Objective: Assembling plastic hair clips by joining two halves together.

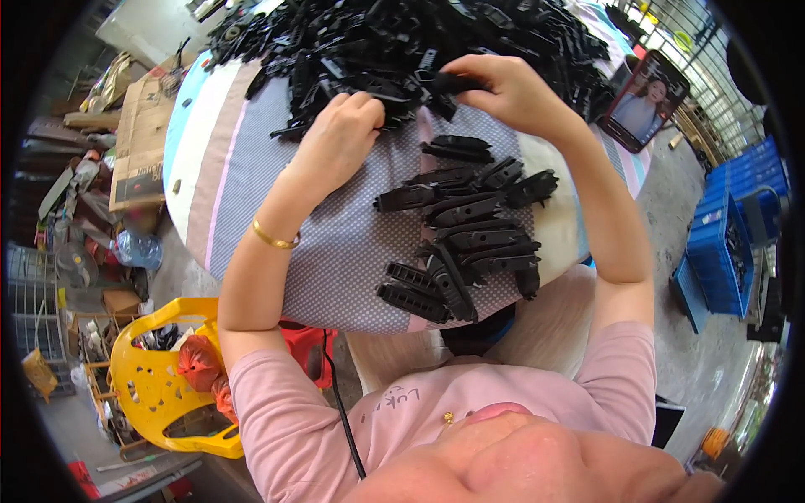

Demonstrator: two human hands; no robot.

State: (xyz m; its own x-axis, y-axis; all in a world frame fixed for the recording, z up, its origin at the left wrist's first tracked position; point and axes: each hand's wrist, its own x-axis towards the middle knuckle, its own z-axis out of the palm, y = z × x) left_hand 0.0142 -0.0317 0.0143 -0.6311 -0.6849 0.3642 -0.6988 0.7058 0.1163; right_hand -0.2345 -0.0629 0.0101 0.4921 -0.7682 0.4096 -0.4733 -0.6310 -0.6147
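Note:
A big heap of black plastic parts (394, 42) covers the far side of the cloth-covered round table (251, 176). My left hand (342, 138) is at the heap's near edge, fingers curled inward; what they hold, if anything, is hidden. My right hand (511, 90), a little to the right, pinches a black plastic part (457, 83) between thumb and fingers. Closer to my body, several long black plastic pieces (470, 211) with ribbed or slotted sides lie in a loose, partly stacked group.
A phone (646, 101) showing a person stands propped at the table's far right. On the floor are a yellow plastic chair (138, 377) with red bags to the left and blue crates (717, 251) to the right. A black cable (335, 394) hangs by my lap. Cardboard (138, 142) leans at left.

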